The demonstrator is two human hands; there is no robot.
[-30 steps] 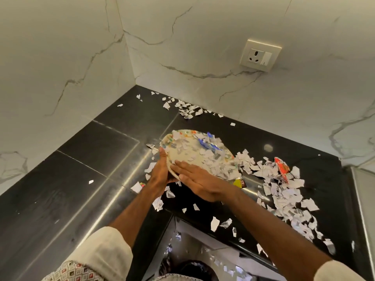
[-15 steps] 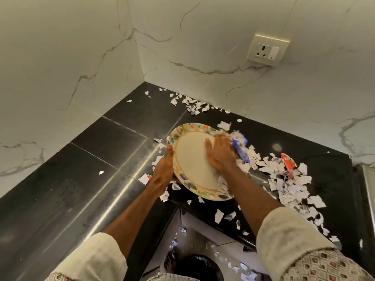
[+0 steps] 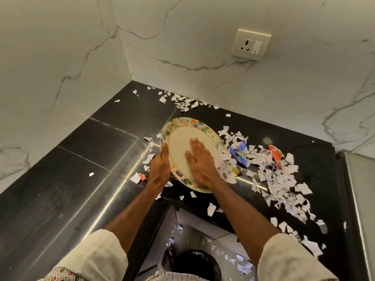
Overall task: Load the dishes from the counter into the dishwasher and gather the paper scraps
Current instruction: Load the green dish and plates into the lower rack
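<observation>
Holding of the plate [image 3: 180, 142] is shared between both hands. The left rim is gripped by the left hand [image 3: 160, 169]: the thumb is laid over the painted border, and the fingers are curled under the edge, where they are mostly hidden. The right hand [image 3: 200, 161] is laid flat on the plate's face, fingers straight and close together, pointed toward the far wall. Nothing is pinched by it.

The plate is located over the counter [image 3: 81, 179], near the inner corner of its front edge. It appears to be tipped, with the left side raised and the right side lowered toward the scraps [image 3: 280, 183]. This attitude is judged deliberate: loose paper can be wiped sideways off a tilted face, and the flat palm is braced against by the rim grip. The face is seen bare of paper, so the plate is judged ready for the dishwasher, which is not in view.

Both forearms are extended forward from cream sleeves and converge on the plate. The right wrist is held nearly straight.

The scraps are heaped just beside the plate's right edge and trail off to the right. A blue wrapper [image 3: 239, 153] and a red wrapper [image 3: 275, 155] are mixed in. More paper is scattered by the back wall and on the floor [image 3: 203, 228]. Gathering is judged not yet done.
</observation>
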